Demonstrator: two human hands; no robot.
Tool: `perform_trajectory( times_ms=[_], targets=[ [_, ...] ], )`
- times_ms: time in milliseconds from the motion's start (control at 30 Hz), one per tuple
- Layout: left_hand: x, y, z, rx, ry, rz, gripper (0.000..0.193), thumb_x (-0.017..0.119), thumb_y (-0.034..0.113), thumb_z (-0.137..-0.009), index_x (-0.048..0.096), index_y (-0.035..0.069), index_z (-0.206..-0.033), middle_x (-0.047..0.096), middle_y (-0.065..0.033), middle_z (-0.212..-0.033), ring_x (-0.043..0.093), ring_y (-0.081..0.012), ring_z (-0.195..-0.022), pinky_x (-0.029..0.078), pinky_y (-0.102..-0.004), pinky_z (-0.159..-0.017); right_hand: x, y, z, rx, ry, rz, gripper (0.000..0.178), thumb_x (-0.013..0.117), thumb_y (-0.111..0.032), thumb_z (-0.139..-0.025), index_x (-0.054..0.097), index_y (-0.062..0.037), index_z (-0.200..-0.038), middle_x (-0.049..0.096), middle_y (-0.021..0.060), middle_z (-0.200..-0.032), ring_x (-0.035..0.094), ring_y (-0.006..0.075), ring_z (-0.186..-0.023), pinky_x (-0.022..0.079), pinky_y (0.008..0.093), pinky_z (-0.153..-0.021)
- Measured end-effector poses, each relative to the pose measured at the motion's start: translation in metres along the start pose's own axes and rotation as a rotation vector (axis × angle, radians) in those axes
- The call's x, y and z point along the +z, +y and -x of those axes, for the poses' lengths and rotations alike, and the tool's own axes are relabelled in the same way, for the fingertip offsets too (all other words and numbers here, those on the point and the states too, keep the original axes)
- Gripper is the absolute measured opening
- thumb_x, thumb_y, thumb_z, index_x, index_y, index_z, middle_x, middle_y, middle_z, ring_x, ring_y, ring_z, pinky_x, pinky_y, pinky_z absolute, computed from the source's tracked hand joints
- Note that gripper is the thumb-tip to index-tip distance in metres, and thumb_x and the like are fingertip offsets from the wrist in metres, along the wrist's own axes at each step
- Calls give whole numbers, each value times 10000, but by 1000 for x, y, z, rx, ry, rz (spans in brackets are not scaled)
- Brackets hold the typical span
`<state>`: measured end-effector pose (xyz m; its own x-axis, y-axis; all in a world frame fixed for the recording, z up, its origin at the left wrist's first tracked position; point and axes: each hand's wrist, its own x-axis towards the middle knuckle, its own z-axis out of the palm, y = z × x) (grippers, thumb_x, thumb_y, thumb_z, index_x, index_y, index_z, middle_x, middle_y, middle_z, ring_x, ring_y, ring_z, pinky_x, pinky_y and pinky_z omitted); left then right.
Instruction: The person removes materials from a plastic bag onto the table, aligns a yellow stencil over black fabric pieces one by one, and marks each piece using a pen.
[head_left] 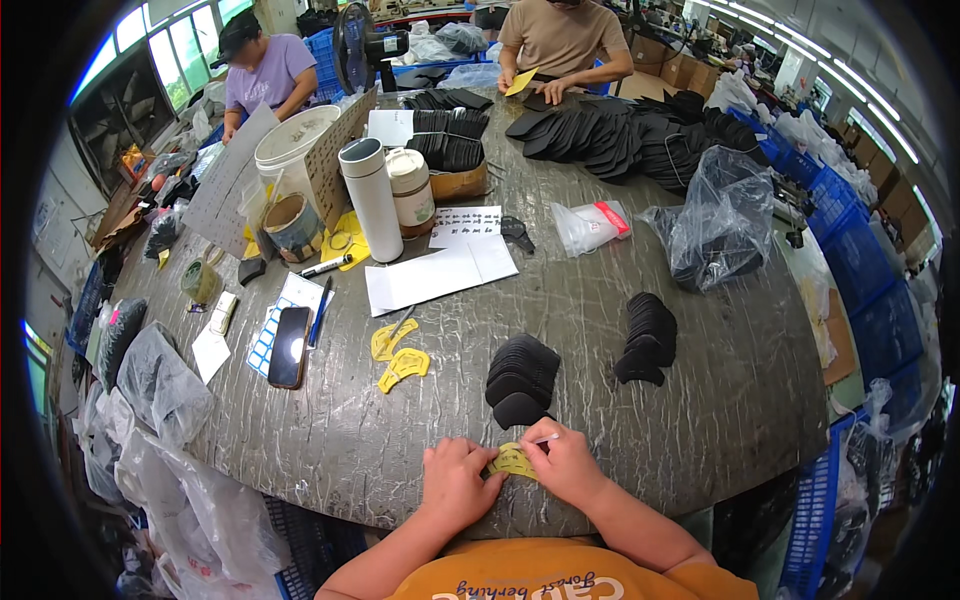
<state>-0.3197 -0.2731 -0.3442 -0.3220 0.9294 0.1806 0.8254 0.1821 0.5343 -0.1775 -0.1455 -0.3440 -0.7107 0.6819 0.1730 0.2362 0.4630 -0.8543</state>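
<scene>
White bottle (371, 205) beside lidded jar (413, 187), phone (289, 350) on blue-white card (300, 290), black fan (356, 48)

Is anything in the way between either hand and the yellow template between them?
Nothing visible is: the left hand touches the yellow template at its left end, and the right hand, holding a thin white tool, is at its right end. The nearest black stack lies beyond the template, not between.

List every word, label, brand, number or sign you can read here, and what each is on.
Orange shirt: lettering, upside down, cut off; not copied out.
White sheet: rows of dark handwriting, too small to read.
Yellow template at the left hand and right hand: dark marks, too small.
Loose yellow template: marks, too small.
Purple shirt: faint lettering, too blurred.
</scene>
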Motion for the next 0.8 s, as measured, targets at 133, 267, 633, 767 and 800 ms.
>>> perform_trajectory(
  times_ms=[133, 267, 633, 767, 800],
  targets=[
    [0, 0, 0, -2, 2, 0, 310, 825, 256, -677, 749, 127, -949, 615, -25, -883, 561, -241, -887, 372, -405, -762, -4, -3, 1, 10, -14, -49, 50, 651, -20, -868, 603, -7, -874, 668, 137, -826, 682, 282, -742, 530, 345, -661],
    [1, -1, 0, 1, 1, 9, 317, 836, 234, -673, 737, 117, -950, 609, -40, -893, 561, -258, -890, 373, -410, -764, -6, -2, 6, -2, -10, -46, 66, 643, -18, -867, 576, -11, -868, 657, 142, -822, 670, 304, -742, 526, 360, -659],
    [0, 0, 0, -7, -5, 17, 308, 833, 222, -672, 737, 111, -942, 621, -47, -895, 567, -265, -895, 378, -414, -770, -14, -1, 20, -24, 26, -50, 100, 647, -4, -855, 551, -28, -868, 651, 141, -824, 662, 330, -745, 524, 374, -658],
    [0, 1, 0, -9, 0, 17, 305, 833, 222, -671, 738, 108, -938, 624, -49, -893, 569, -265, -894, 379, -412, -770, -16, 0, 27, -11, 17, -47, 103, 652, 3, -850, 555, -28, -863, 652, 138, -824, 663, 321, -740, 523, 370, -649],
    [0, 1, 0, -15, -1, 16, 305, 834, 220, -670, 739, 107, -936, 624, -48, -891, 570, -264, -893, 380, -412, -771, -17, 0, 28, -6, 20, -56, 104, 654, 7, -846, 558, -28, -864, 652, 136, -822, 662, 316, -734, 523, 367, -645]
  ],
)
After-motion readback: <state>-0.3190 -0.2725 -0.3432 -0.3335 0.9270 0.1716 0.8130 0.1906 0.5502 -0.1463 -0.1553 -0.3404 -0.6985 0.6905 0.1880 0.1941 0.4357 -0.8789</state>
